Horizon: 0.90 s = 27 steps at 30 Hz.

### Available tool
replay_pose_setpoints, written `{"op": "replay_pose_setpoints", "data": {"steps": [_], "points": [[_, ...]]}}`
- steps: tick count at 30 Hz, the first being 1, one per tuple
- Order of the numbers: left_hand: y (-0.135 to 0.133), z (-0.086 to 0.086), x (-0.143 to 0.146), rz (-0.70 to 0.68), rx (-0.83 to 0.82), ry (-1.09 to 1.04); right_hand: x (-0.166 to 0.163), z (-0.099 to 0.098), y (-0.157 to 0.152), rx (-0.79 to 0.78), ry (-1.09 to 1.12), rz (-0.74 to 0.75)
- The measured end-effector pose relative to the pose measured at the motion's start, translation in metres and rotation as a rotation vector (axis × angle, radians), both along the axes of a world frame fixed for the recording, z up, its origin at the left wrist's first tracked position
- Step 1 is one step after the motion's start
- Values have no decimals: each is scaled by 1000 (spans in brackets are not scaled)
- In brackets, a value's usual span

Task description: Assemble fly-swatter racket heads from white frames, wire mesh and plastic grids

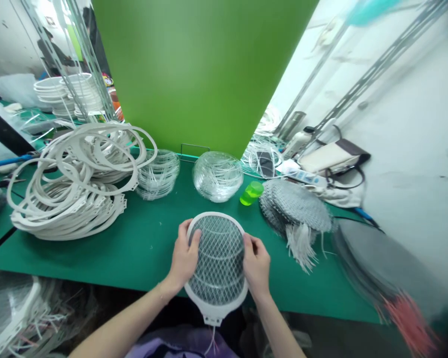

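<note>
A white oval racket head with metal mesh, like that of an electric mosquito swatter [218, 258], is held tilted at the table's front edge. My left hand [184, 256] grips its left rim, the thumb lying over the mesh. On the opposite rim, my right hand [256, 261] has its fingers closed around the frame. Thin wires [213, 340] hang from the neck at the bottom, towards my lap. Beyond the racket head, a green translucent cup [251, 193] stands on the green table [153, 263].
White oval frames [70, 199] lie heaped at the left. Clear plastic rings [159, 174] and another ring stack [217, 176] sit before a green panel [205, 74]. Grey mesh discs [296, 204] with white wires and darker discs [381, 258] with red wires occupy the right.
</note>
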<state>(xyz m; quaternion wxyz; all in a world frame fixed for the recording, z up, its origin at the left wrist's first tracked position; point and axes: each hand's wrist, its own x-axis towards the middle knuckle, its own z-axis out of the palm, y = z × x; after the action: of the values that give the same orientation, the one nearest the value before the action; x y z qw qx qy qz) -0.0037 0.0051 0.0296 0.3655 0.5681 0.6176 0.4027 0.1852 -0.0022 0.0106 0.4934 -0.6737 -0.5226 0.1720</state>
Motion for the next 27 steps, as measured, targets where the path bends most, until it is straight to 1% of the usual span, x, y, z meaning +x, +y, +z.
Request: {"op": "replay_pose_setpoints", "data": {"steps": [2, 4, 7, 9, 10, 12, 14, 15, 16, 17, 18, 19, 20, 22, 23, 25, 27], "points": [[-24, 14, -10, 54, -2, -299, -8, 22, -20, 6, 145, 34], [-48, 23, -26, 72, 38, -499, -16, 41, -43, 72, 229, 99], [-76, 29, -52, 93, 140, -547, -28, 56, -69, 267, 221, 169], [-90, 32, -66, 126, 154, -560, -35, 60, -76, 341, 223, 187], [-95, 34, -71, 130, 131, -579, -39, 63, -75, 327, 236, 190], [-105, 41, -81, 68, 18, -629, -46, 68, -65, 203, 323, 151], [-113, 49, -87, -50, -148, -640, -54, 75, -47, 43, 490, 71], [-117, 51, -89, -79, -215, -638, -60, 79, -36, -9, 576, 42], [-121, 52, -90, -73, -263, -644, -66, 82, -26, -41, 648, 46], [-124, 52, -91, -29, -288, -665, -72, 84, -17, -59, 697, 90], [-127, 51, -92, 43, -286, -707, -80, 86, -11, -74, 716, 166], [-130, 48, -94, 125, -267, -760, -88, 87, -8, -98, 700, 269], [-132, 45, -96, 207, -236, -810, -97, 87, -9, -144, 654, 403], [-136, 39, -102, 348, -154, -855, -118, 85, -20, -268, 521, 690], [-139, 37, -105, 409, -110, -848, -129, 84, -30, -327, 469, 809], [-151, 35, -111, 507, -39, -804, -150, 82, -49, -402, 449, 980], [-170, 33, -120, 604, 13, -767, -167, 82, -62, -414, 477, 1103]]}}
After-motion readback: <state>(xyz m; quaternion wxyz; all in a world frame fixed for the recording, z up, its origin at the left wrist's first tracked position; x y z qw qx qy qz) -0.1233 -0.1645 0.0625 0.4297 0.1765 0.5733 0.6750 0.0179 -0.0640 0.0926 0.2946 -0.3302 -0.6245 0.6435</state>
